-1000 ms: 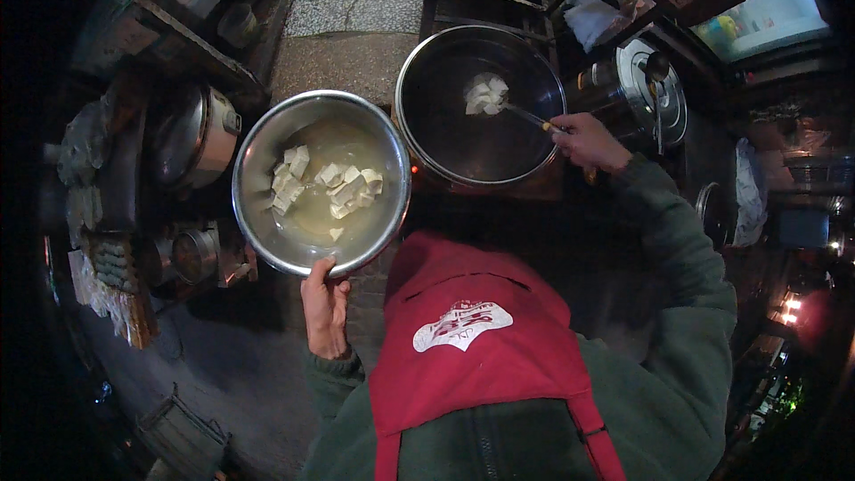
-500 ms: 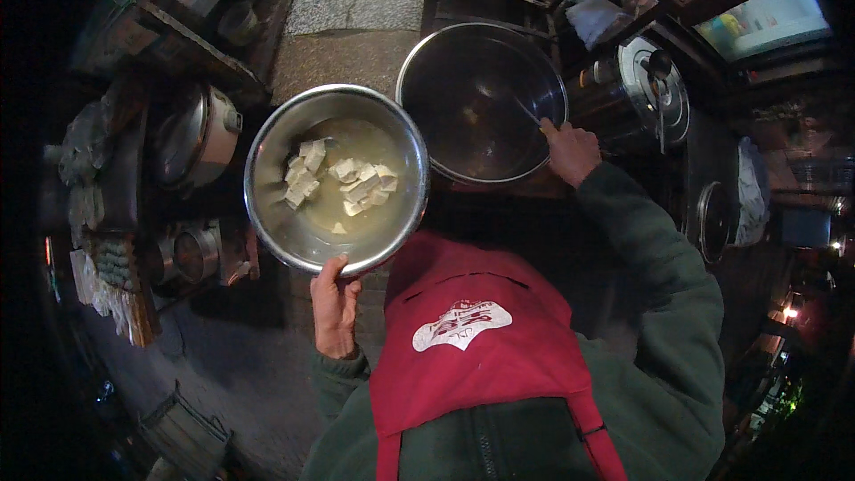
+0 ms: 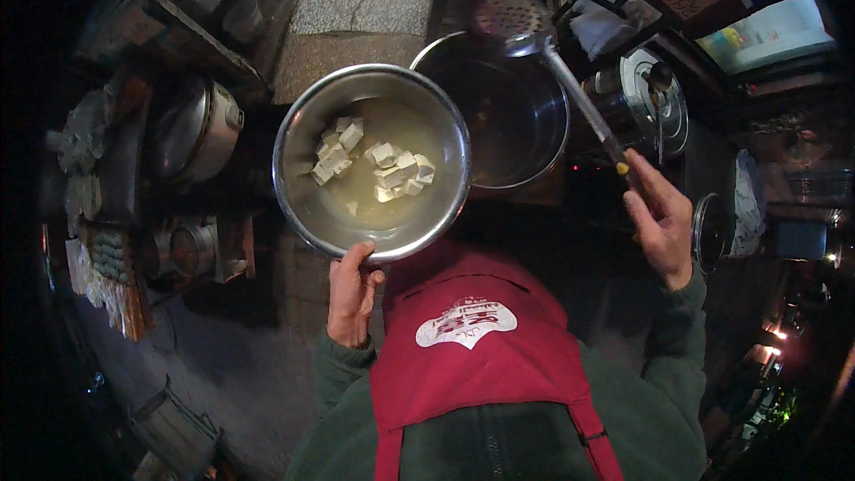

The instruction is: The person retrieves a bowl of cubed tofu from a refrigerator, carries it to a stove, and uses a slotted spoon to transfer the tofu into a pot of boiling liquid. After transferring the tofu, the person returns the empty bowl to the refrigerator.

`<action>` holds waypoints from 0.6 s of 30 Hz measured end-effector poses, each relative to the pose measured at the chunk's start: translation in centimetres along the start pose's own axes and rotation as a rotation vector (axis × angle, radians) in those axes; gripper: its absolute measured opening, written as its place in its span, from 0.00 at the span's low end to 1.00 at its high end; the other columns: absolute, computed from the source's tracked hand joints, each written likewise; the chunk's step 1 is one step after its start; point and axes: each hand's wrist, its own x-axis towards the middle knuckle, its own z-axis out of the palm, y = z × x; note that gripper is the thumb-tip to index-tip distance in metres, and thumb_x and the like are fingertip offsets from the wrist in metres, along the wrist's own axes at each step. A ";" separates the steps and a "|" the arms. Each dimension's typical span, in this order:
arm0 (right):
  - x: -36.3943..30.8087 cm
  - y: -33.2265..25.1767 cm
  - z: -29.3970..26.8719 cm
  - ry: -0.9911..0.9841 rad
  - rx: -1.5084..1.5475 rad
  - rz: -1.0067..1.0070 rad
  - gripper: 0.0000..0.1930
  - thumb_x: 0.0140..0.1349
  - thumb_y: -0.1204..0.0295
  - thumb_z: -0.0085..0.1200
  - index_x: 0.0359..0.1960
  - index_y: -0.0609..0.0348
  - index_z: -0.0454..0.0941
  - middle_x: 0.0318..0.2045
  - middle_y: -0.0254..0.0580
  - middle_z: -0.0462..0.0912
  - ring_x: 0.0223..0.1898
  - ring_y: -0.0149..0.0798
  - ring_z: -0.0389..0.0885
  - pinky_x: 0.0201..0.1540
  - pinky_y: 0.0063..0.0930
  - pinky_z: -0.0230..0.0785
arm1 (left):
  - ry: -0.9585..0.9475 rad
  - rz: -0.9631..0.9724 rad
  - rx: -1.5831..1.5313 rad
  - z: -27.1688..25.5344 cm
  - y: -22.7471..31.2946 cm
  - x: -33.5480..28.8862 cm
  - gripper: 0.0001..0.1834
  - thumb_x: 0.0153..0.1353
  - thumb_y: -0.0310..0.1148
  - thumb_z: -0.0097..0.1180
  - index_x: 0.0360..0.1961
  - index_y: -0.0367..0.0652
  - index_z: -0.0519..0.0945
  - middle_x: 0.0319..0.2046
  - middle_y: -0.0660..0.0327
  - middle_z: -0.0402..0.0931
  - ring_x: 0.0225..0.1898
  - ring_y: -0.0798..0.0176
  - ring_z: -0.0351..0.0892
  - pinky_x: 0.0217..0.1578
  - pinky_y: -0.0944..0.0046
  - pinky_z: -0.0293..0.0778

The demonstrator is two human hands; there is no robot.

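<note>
The left hand [image 3: 353,301] is closed on the near rim of a wide metal bowl [image 3: 299,180], thumb on top of the edge and fingers folded under it. Inside, white cubes [image 3: 403,171] sit in two clumps in cloudy liquid [image 3: 338,203], one clump toward the left wall and one right of the middle, with a small piece near the front. Whether anything props the bowl from below cannot be told.

The right hand [image 3: 657,218] is wrapped around the handle of a skimmer [image 3: 581,96]; its round, holed head is a little blurred and shows over the far edge of a big pot [image 3: 538,157]. The bowl covers part of the pot's left side in this view, and the pot's inside is dark.

A red apron [image 3: 476,365] hangs below the bowl. Over to the right stands a lidded container [image 3: 639,114], and to the left a cooker [image 3: 223,138]
</note>
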 end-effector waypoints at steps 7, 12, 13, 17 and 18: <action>-0.3 -4.0 4.2 -0.126 -0.292 -0.289 0.30 0.59 0.85 0.62 0.66 0.57 0.80 0.33 0.44 0.81 0.28 0.46 0.82 0.32 0.35 0.75 | -0.102 0.030 -0.021 1.7 0.6 0.0 0.09 0.67 0.29 0.62 0.47 0.39 0.83 0.39 0.64 0.84 0.31 0.71 0.81 0.20 0.71 0.73; 0.4 -2.7 7.6 -0.059 -0.429 -0.336 0.30 0.60 0.83 0.62 0.66 0.54 0.80 0.30 0.42 0.76 0.25 0.45 0.81 0.27 0.40 0.74 | -0.113 -0.034 0.012 3.7 -0.1 0.2 0.12 0.67 0.30 0.62 0.50 0.38 0.83 0.42 0.63 0.85 0.37 0.70 0.82 0.23 0.69 0.74; 0.4 -2.7 8.4 -0.045 -0.441 -0.336 0.30 0.60 0.82 0.62 0.67 0.53 0.79 0.30 0.42 0.75 0.24 0.45 0.80 0.27 0.40 0.74 | -0.124 -0.037 0.016 3.8 -0.1 0.2 0.13 0.67 0.30 0.62 0.50 0.38 0.83 0.43 0.63 0.85 0.38 0.70 0.82 0.23 0.69 0.74; 0.0 -2.6 10.5 -0.089 -0.504 -0.307 0.30 0.61 0.79 0.63 0.68 0.52 0.79 0.30 0.42 0.76 0.25 0.46 0.82 0.26 0.40 0.74 | -0.138 -0.041 0.029 4.6 0.0 0.2 0.13 0.67 0.30 0.62 0.51 0.39 0.82 0.42 0.63 0.85 0.38 0.70 0.82 0.23 0.68 0.74; 0.0 -2.7 10.8 -0.087 -0.496 -0.299 0.30 0.61 0.79 0.63 0.68 0.52 0.78 0.30 0.43 0.76 0.25 0.46 0.82 0.26 0.41 0.74 | -0.143 -0.038 0.023 4.7 0.0 0.2 0.13 0.67 0.30 0.62 0.51 0.39 0.82 0.42 0.63 0.85 0.38 0.70 0.82 0.23 0.68 0.74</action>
